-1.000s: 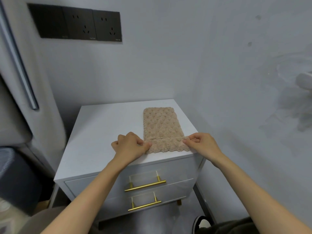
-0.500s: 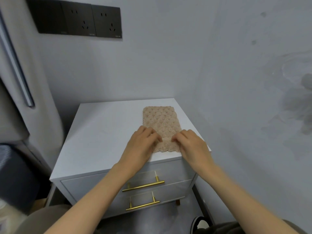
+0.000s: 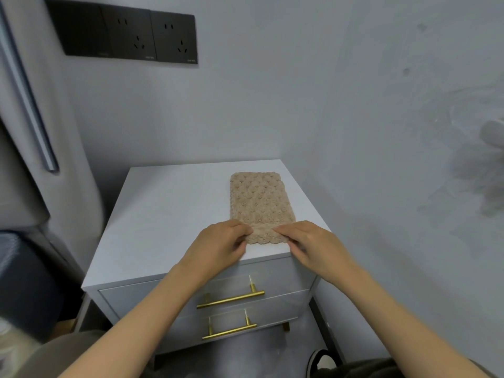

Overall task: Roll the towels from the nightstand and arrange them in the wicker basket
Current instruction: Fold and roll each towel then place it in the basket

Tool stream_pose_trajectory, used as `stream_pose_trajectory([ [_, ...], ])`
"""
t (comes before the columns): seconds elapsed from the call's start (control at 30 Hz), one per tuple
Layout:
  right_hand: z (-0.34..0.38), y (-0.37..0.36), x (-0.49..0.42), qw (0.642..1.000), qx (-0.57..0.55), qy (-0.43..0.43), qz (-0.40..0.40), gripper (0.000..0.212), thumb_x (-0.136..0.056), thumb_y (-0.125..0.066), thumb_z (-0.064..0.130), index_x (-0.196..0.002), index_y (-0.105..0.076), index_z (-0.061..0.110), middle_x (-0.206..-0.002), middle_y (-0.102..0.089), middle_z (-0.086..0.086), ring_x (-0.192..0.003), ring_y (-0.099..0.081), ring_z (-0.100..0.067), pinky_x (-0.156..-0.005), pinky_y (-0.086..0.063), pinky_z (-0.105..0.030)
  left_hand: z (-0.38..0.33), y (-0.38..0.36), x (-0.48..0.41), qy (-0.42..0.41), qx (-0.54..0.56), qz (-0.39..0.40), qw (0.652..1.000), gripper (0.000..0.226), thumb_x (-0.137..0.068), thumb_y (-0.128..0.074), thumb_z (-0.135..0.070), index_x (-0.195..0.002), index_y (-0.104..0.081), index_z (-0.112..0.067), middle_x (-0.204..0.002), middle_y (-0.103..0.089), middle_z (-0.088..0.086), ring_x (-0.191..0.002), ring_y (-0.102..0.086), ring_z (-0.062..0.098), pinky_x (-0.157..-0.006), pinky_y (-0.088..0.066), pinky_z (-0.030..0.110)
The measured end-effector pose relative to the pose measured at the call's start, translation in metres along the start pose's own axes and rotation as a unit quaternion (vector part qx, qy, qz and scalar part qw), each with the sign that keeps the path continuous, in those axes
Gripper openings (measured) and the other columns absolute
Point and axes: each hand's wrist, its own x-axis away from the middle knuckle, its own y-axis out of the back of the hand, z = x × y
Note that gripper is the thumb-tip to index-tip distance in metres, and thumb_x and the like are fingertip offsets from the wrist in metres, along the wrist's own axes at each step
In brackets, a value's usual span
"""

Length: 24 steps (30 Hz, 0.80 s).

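Towel (image 3: 260, 200) barely rolled on nightstand (image 3: 169, 214); my left grip (image 3: 221, 246) and right grip (image 3: 313, 246) pinch its near edge; basket unseen.

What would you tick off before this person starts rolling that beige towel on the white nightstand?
1. Left hand pinches the near edge of the towel: ok.
2. Right hand pinches the same edge: ok.
3. Towel lies flat and straight beyond the hands on the nightstand: ok.
4. Both hands sit level with each other, so the roll should start even: ok.
5. Bare top beside the towel for the hands to work: ok.
6. Wicker basket within reach: cannot tell, it is not in view.
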Motion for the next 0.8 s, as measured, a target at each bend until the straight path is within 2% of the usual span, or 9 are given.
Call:
stream_pose_trajectory([
  [0.1,-0.002,0.002,0.001,0.999,-0.014,-0.036,0.023,0.042,-0.095,-0.050,0.015,-0.134,-0.055,0.028,-0.132,-0.058,0.010,-0.122,-0.052,-0.010,-0.092,-0.045,-0.024,0.002,0.001,0.000,0.012,0.010,0.003,1.000,0.032,-0.090,-0.057,-0.019,-0.121,-0.066,-0.021,-0.119,-0.067,-0.008,-0.103,-0.063,0.012,-0.087,-0.052,0.029],
  [0.2,-0.005,0.003,0.001,0.996,-0.042,-0.071,0.020,0.037,-0.096,-0.050,0.015,-0.132,-0.057,0.024,-0.128,-0.062,0.004,-0.119,-0.054,-0.014,-0.095,-0.045,-0.027,0.001,0.001,0.001,0.044,0.038,-0.009,0.998,0.031,-0.091,-0.057,-0.021,-0.121,-0.066,-0.022,-0.116,-0.068,-0.007,-0.101,-0.064,0.011,-0.088,-0.050,0.024],
  [0.3,-0.009,0.004,0.000,0.989,-0.084,-0.117,0.033,0.029,-0.099,-0.048,0.022,-0.125,-0.060,0.024,-0.113,-0.065,0.002,-0.111,-0.054,-0.012,-0.089,-0.045,-0.027,-0.001,0.003,0.001,0.088,0.077,-0.026,0.993,0.027,-0.095,-0.054,-0.023,-0.119,-0.066,-0.020,-0.110,-0.070,-0.005,-0.096,-0.064,0.011,-0.082,-0.043,0.016],
  [0.4,-0.009,0.008,-0.003,0.980,-0.121,-0.155,0.027,0.023,-0.099,-0.048,0.025,-0.117,-0.062,0.024,-0.102,-0.058,0.001,-0.102,-0.051,-0.008,-0.083,-0.044,-0.028,-0.001,0.006,-0.001,0.121,0.104,-0.034,0.987,0.023,-0.095,-0.054,-0.023,-0.113,-0.068,-0.018,-0.103,-0.071,-0.004,-0.093,-0.063,0.010,-0.080,-0.041,0.016],
  [0.5,-0.007,0.010,-0.006,0.970,-0.173,-0.166,0.030,0.017,-0.099,-0.047,0.024,-0.107,-0.062,0.025,-0.093,-0.057,0.007,-0.093,-0.043,-0.003,-0.075,-0.038,-0.023,0.001,0.009,-0.005,0.154,0.132,-0.038,0.979,0.021,-0.094,-0.056,-0.023,-0.110,-0.070,-0.017,-0.100,-0.070,-0.006,-0.088,-0.060,0.006,-0.078,-0.041,0.013],
  [0.6,-0.009,0.012,-0.010,0.955,-0.223,-0.195,0.024,0.013,-0.097,-0.050,0.023,-0.097,-0.063,0.026,-0.084,-0.058,0.016,-0.087,-0.048,-0.007,-0.069,-0.034,-0.019,0.004,0.009,-0.009,0.180,0.143,-0.013,0.973,0.022,-0.095,-0.055,-0.026,-0.108,-0.070,-0.017,-0.099,-0.069,-0.007,-0.083,-0.057,0.002,-0.069,-0.037,0.004],
  [0.7,-0.009,0.013,-0.017,0.935,-0.249,-0.251,0.016,0.012,-0.094,-0.055,0.024,-0.097,-0.066,0.020,-0.087,-0.067,0.013,-0.089,-0.061,-0.010,-0.070,-0.041,-0.017,0.008,0.008,-0.013,0.196,0.139,0.000,0.971,0.023,-0.095,-0.053,-0.029,-0.103,-0.070,-0.016,-0.092,-0.066,-0.010,-0.080,-0.056,0.001,-0.066,-0.037,0.006],
  [0.8,-0.007,0.009,-0.022,0.917,-0.249,-0.311,-0.004,0.007,-0.090,-0.058,0.031,-0.090,-0.063,0.026,-0.073,-0.071,0.007,-0.078,-0.064,-0.013,-0.071,-0.047,-0.027,0.010,0.005,-0.017,0.207,0.113,0.007,0.972,0.024,-0.096,-0.051,-0.032,-0.100,-0.068,-0.015,-0.088,-0.063,-0.009,-0.081,-0.056,0.006,-0.068,-0.042,0.018],
])
